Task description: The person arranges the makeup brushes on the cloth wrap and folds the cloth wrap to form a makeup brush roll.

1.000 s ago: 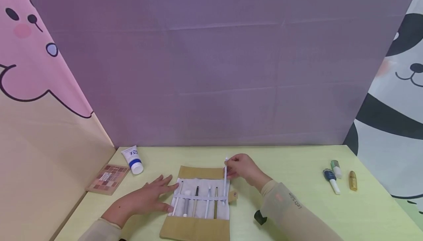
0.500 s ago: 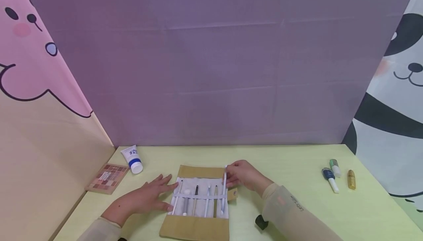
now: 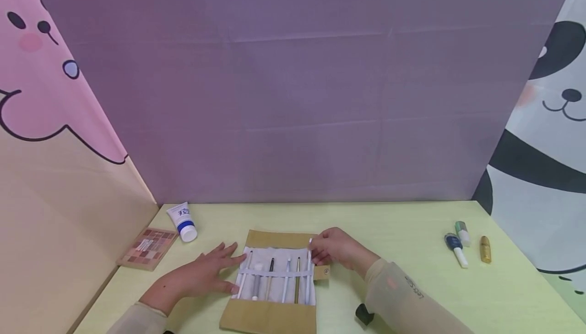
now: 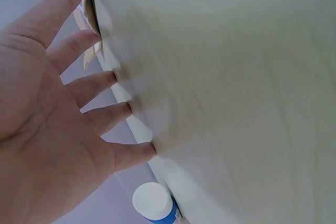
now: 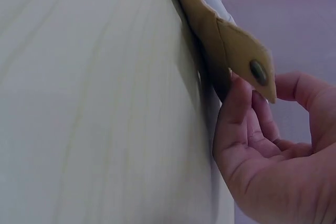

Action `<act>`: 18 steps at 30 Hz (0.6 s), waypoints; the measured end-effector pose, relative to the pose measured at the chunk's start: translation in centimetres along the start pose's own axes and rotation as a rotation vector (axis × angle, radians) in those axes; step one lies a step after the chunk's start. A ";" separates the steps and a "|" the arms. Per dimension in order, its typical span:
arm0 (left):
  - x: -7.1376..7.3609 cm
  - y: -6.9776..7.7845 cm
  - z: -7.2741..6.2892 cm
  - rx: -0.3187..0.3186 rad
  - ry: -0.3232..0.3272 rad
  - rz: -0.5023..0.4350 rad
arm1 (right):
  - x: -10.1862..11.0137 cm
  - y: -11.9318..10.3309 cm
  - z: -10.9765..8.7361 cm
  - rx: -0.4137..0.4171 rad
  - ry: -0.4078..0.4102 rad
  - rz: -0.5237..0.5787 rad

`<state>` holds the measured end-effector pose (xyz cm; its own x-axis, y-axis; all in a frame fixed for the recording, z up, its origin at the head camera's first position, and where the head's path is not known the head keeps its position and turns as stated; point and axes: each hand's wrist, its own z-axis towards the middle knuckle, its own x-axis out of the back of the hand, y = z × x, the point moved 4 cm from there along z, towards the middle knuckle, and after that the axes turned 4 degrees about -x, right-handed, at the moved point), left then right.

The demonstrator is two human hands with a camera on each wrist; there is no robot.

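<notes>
A tan fabric brush roll (image 3: 270, 316) lies unrolled on the table, its pale lining crossed by an elastic band that holds several slender brushes. At its right end stands a slim white makeup brush (image 3: 308, 285), its lower part lying along the lining behind the band. My right hand (image 3: 338, 246) pinches that brush near its upper end. The right wrist view shows the fingers (image 5: 236, 114) curled beside the roll's snap tab (image 5: 249, 59); the brush is hidden there. My left hand (image 3: 208, 273), fingers spread and straight, rests at the roll's left edge.
At the back left lie a white and blue tube (image 3: 183, 222) and an eyeshadow palette (image 3: 148, 247). On the right are a dark blue nail polish bottle (image 3: 454, 242), a green and white bottle (image 3: 462, 233) and a gold tube (image 3: 485, 249). A black object (image 3: 364, 314) sits by my right sleeve.
My right hand has moved down toward me, sliding the white brush further down behind the elastic band. My left hand has stayed at the roll's left edge.
</notes>
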<state>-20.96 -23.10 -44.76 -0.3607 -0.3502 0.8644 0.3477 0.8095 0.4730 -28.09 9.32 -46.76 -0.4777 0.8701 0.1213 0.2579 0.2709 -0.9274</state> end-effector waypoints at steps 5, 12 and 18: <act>0.1 0.1 0.0 0.001 0.001 -0.008 | 0.0 -0.1 -0.2 0.019 0.012 -0.005; 0.1 0.2 0.0 -0.007 0.004 -0.003 | -0.2 -0.1 -0.6 0.080 0.089 -0.012; 0.0 0.0 0.0 -0.011 0.004 -0.003 | -0.3 -0.4 -1.1 0.123 0.097 -0.048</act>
<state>-21.01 -23.08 -44.75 -0.3586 -0.3544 0.8636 0.3564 0.8030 0.4776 -27.15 9.36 -46.05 -0.4020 0.8946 0.1949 0.1290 0.2661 -0.9553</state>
